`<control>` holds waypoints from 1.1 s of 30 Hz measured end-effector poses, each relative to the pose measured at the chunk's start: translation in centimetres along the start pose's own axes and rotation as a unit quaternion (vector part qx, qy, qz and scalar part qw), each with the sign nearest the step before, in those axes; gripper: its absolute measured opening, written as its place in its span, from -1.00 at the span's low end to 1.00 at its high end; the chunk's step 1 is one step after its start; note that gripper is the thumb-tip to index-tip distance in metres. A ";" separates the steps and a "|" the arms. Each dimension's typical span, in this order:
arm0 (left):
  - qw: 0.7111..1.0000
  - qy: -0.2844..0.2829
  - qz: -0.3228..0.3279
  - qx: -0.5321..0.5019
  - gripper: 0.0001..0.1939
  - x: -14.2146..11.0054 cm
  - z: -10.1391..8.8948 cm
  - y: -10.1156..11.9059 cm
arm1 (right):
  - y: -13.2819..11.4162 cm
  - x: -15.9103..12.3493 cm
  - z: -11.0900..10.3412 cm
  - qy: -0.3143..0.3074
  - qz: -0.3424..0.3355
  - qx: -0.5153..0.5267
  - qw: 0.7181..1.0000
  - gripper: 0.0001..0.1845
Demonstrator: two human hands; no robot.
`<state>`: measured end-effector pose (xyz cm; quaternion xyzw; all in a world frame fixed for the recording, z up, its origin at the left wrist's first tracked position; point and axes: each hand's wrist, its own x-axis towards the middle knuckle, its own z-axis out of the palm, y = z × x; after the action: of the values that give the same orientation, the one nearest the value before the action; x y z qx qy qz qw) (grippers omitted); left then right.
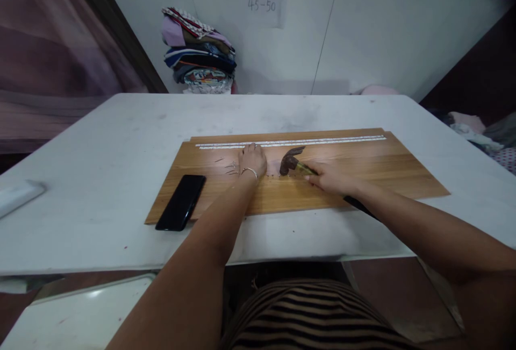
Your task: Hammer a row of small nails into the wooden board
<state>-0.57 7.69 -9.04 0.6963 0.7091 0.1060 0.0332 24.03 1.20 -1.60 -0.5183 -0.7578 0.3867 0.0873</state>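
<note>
A wooden board lies on the white table. My right hand is wrapped around the handle of a claw hammer, whose head is low over the board. Curled down on the board, my left hand has its knuckles by two white marked strips; what its fingertips hold, if anything, is hidden. Several loose nails lie just left of that hand. Between the hands runs a row of small dark points, perhaps nails or holes, in the wood.
A black phone rests across the board's front left corner. The white table extends around the board. Folded cloths are piled by the wall behind. A white object sits at the far left edge.
</note>
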 end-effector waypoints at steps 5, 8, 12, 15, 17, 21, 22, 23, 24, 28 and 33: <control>1.000 0.001 0.003 0.004 -0.56 0.0 0.1 -0.1 | -0.5 -0.2 -0.2 0.010 0.030 0.006 0.999 -0.50; 1.000 0.001 0.003 0.007 -0.56 0.0 0.2 -0.1 | -0.7 -0.3 -0.3 0.010 0.035 0.005 0.999 -0.52; 1.000 0.003 0.005 0.011 -0.57 0.1 0.4 -0.2 | -0.3 -0.1 -0.2 0.010 0.006 -0.009 1.000 -0.56; 1.000 0.002 0.005 0.015 -0.55 0.2 0.4 -0.2 | 0.1 0.0 -0.1 0.013 0.000 -0.013 1.000 -0.54; 1.000 0.000 0.005 0.015 -0.55 0.2 0.3 -0.2 | 0.2 0.0 0.0 0.009 0.004 -0.007 1.000 -0.55; 1.000 0.003 0.000 0.006 -0.57 0.0 0.2 -0.1 | 0.0 -0.3 -0.1 0.015 0.002 0.005 1.000 -0.61; 1.000 0.004 0.000 0.005 -0.57 0.0 0.1 0.0 | -0.1 -0.4 -0.2 0.018 0.002 0.007 1.000 -0.62; 1.000 0.004 0.000 0.004 -0.57 -0.1 0.1 0.0 | -0.2 -0.4 -0.3 0.021 0.004 0.008 1.000 -0.62; 1.000 0.004 0.000 0.005 -0.57 -0.1 0.1 0.0 | -0.2 -0.5 -0.4 0.022 0.006 0.009 1.000 -0.61; 1.000 0.000 -0.004 0.001 -0.58 -0.1 0.0 0.1 | -0.3 -0.4 -0.5 0.017 0.014 0.006 1.000 -0.58; 1.000 0.009 -0.009 -0.019 -0.56 0.0 0.1 0.2 | -0.2 -0.2 -0.2 0.001 0.013 0.006 1.000 -0.56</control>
<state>-0.38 7.68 -9.15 0.6879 0.7137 0.1254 0.0415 24.10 1.13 -1.30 -0.5283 -0.7485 0.3915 0.0858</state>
